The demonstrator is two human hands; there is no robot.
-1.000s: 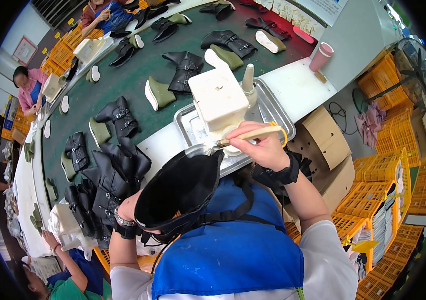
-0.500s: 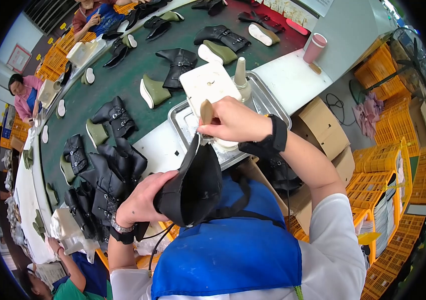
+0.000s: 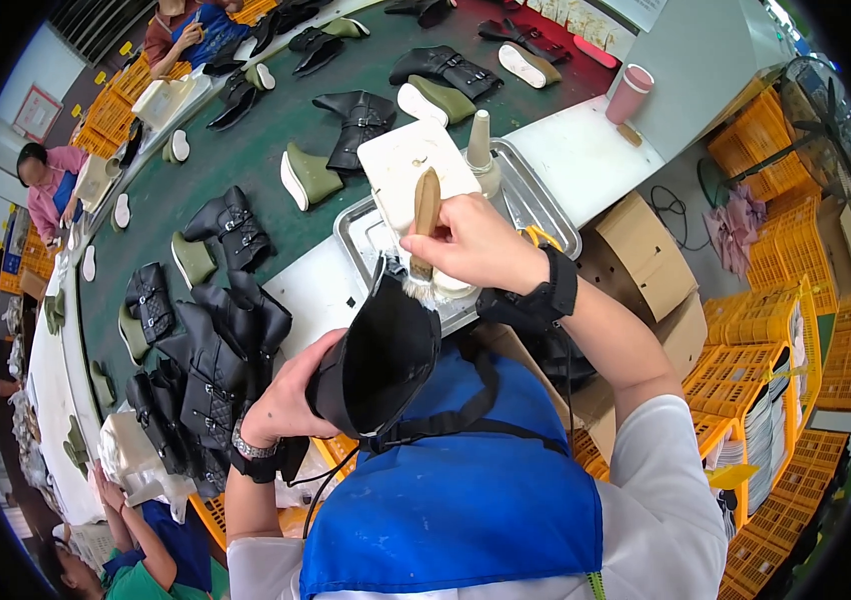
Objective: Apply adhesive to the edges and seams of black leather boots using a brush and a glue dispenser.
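My left hand (image 3: 291, 395) grips a black boot upper (image 3: 386, 365) from its left side, its wide opening tilted toward me. In my right hand (image 3: 476, 245) is a brush (image 3: 426, 205) with a wooden handle, held by its lower part. The pale bristles point down beside the boot upper's far edge; whether they touch it I cannot tell. Just beyond is a metal tray (image 3: 353, 232) holding a white block-shaped container (image 3: 411, 150), a bottle with a cone-shaped top (image 3: 482, 150) and something with yellow handles (image 3: 543, 237).
Black buckled boots (image 3: 211, 370) are heaped left of my left hand. More boots and green wedge soles (image 3: 308, 178) are spread over the green table (image 3: 246, 150). A pink cup (image 3: 630, 95) stands at the far right. Cardboard boxes (image 3: 651, 255) and orange crates (image 3: 746, 380) flank my right side. Co-workers sit along the left.
My right hand has turned the brush more upright and lifted it slightly off the boot's edge, so its bristles now show. The boot upper has tilted a little in my left hand.
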